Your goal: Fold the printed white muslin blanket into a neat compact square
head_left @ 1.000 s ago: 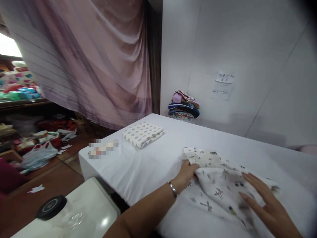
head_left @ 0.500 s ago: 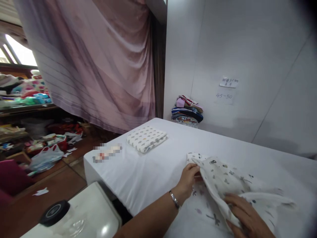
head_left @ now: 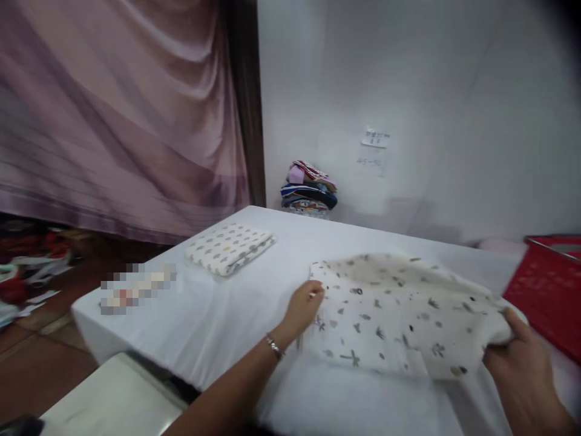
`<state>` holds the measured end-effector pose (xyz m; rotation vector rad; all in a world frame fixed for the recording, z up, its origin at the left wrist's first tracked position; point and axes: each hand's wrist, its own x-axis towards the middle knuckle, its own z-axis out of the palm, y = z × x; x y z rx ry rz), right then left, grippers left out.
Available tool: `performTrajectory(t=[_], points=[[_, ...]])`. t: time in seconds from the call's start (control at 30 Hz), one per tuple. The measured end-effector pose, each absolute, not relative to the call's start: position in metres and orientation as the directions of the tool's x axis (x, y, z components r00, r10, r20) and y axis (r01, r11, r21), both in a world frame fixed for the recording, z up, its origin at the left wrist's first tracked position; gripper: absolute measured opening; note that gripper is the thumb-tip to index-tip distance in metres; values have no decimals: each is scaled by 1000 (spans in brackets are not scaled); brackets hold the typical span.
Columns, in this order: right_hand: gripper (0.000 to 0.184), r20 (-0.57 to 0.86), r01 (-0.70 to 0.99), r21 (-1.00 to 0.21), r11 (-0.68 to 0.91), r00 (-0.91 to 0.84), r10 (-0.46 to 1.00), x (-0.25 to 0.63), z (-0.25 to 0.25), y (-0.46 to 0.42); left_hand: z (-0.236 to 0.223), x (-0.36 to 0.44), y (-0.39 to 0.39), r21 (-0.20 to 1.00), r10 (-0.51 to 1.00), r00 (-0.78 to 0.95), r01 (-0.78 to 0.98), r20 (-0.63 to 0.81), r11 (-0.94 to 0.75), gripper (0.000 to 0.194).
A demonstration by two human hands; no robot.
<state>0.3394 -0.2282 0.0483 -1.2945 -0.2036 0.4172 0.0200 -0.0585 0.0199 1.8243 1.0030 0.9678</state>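
A white cloth with small grey and dark prints (head_left: 385, 315) is stretched out over the table in front of me. My left hand (head_left: 305, 307) pinches its left edge, close to the tabletop. At the other end my right hand (head_left: 521, 357) grips the right edge, holding that side raised with the thumb on top. The cloth's far part bulges upward between the hands. Farther left lies a folded white cloth with grey motifs (head_left: 229, 248), untouched by either hand.
A white-covered table (head_left: 218, 327) bears the cloths and a blurred-out item (head_left: 138, 289) at its left. Folded fabrics (head_left: 308, 188) are stacked by the wall, and a red bin (head_left: 547, 297) stands at right. A pinkish curtain (head_left: 136, 121) hangs behind; a pale machine surface (head_left: 113, 399) is at lower left.
My right hand has moved right and drawn the cloth from bunched folds into a wide spread. My left hand keeps its hold at the left edge. The view has turned right, revealing the red bin.
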Motion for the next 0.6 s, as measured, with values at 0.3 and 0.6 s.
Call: performTrajectory(t=[0.3,0.6], points=[[25,-254,-420,-850,319,856,451,363,10,-285,8,14,-34,676,908,412,691,-80,-254,42],[41,-298,-331,-944,3,854,426,380,-1,-298,14,36,-48,432,821,550,711,151,-555,31]])
